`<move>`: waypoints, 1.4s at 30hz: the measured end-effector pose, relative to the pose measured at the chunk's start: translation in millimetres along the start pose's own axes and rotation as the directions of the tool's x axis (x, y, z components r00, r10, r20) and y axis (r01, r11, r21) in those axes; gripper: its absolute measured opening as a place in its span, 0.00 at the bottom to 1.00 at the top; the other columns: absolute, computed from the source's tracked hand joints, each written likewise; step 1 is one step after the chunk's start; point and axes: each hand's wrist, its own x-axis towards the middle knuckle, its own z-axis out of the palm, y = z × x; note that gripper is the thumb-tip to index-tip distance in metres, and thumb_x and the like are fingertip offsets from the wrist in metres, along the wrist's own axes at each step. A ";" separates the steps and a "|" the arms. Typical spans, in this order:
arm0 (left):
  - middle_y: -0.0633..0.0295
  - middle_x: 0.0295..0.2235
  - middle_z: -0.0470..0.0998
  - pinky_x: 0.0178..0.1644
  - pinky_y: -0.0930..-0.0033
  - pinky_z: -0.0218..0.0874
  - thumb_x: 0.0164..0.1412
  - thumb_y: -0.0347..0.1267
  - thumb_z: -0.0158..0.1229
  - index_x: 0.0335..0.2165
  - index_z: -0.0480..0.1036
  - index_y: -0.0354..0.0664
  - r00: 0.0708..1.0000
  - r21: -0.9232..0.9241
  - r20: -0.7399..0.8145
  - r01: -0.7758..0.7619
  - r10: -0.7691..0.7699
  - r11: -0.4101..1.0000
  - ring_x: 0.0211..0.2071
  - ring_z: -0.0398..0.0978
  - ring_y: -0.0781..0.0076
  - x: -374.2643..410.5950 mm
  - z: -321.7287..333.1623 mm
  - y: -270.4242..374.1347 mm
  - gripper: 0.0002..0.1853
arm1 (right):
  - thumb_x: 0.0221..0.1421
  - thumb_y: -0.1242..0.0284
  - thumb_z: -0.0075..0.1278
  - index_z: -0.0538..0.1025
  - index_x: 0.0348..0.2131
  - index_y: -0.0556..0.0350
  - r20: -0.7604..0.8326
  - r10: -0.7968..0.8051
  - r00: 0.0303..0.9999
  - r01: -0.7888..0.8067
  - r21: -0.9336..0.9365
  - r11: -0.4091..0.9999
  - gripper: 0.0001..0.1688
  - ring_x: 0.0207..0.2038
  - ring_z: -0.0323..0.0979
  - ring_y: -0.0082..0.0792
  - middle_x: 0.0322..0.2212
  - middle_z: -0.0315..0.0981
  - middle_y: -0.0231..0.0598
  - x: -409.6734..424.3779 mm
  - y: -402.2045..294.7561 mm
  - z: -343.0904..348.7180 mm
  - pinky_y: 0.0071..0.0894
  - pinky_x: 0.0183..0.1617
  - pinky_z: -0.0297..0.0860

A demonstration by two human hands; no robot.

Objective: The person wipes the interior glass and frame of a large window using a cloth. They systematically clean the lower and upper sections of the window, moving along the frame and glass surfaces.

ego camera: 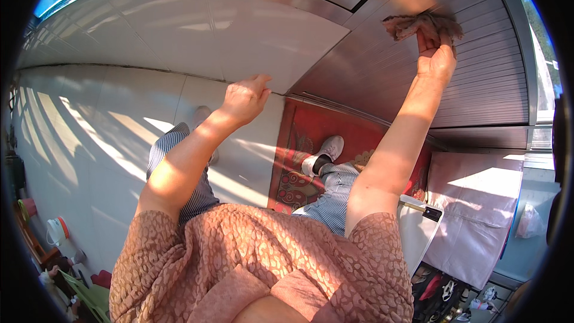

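My right hand (436, 56) is stretched up and forward, holding a bunched brownish-pink cloth (415, 26) against a ribbed metal door panel (480, 67). The cloth spreads to both sides of the fingers and lies near the top of the ribbed area. My left hand (248, 98) hangs in the air in front of a white tiled wall (264, 36), its fingers loosely curled. Nothing shows in it, though the palm side is hidden. Below the door, a red patterned mat (291, 143) lies under one of my white shoes (323, 154).
Pale floor tiles (112, 125) stretch to the left, striped with sunlight. A pink-covered box-like piece (471, 197) stands at right, above several shoes (444, 294). A white bucket (57, 231) and a green chair-like object (85, 298) are at lower left.
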 end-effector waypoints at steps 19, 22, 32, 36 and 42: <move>0.58 0.33 0.79 0.38 0.57 0.67 0.60 0.30 0.54 0.46 0.71 0.41 0.989 0.121 0.100 0.096 -0.109 0.988 0.32 0.78 0.55 -3.9 -28.2 -12.4 0.15 | 0.64 0.67 0.43 0.68 0.52 0.45 -0.312 0.814 0.491 -0.865 -0.057 0.499 0.17 0.46 0.73 0.46 0.49 0.69 0.42 -188.2 291.8 -141.6 0.55 0.52 0.67; 0.58 0.32 0.79 0.37 0.59 0.68 0.59 0.29 0.55 0.46 0.71 0.41 0.978 0.094 0.148 0.133 -0.146 0.987 0.32 0.78 0.58 -4.5 -37.8 -1.6 0.15 | 0.65 0.64 0.40 0.68 0.52 0.46 -0.332 0.840 0.428 -0.902 -0.094 0.422 0.18 0.46 0.73 0.44 0.50 0.69 0.44 -202.8 322.1 -150.2 0.52 0.52 0.68; 0.58 0.34 0.79 0.37 0.61 0.69 0.56 0.26 0.59 0.46 0.71 0.39 0.951 0.101 0.260 0.146 -0.167 0.984 0.33 0.78 0.58 5.6 -25.4 2.4 0.17 | 0.65 0.67 0.36 0.67 0.49 0.51 -0.209 0.879 0.429 -0.848 0.243 0.471 0.16 0.44 0.74 0.49 0.45 0.71 0.48 -230.3 401.2 -180.2 0.50 0.44 0.73; 0.57 0.34 0.79 0.37 0.60 0.68 0.54 0.25 0.60 0.45 0.71 0.38 0.950 0.095 0.280 0.112 -0.135 0.989 0.33 0.78 0.58 8.4 -19.4 5.4 0.18 | 0.64 0.71 0.33 0.66 0.44 0.54 -0.157 0.886 0.437 -0.844 0.269 0.464 0.12 0.44 0.74 0.48 0.42 0.71 0.51 -213.9 390.7 -153.8 0.51 0.43 0.74; 0.60 0.34 0.78 0.37 0.61 0.68 0.53 0.25 0.61 0.46 0.72 0.40 0.940 0.105 0.312 0.110 -0.137 0.988 0.34 0.75 0.60 12.0 -17.6 9.3 0.19 | 0.61 0.76 0.32 0.65 0.41 0.61 -0.121 0.902 0.414 -0.754 0.510 0.414 0.11 0.27 0.67 0.35 0.32 0.68 0.47 -211.0 469.2 -177.2 0.47 0.39 0.75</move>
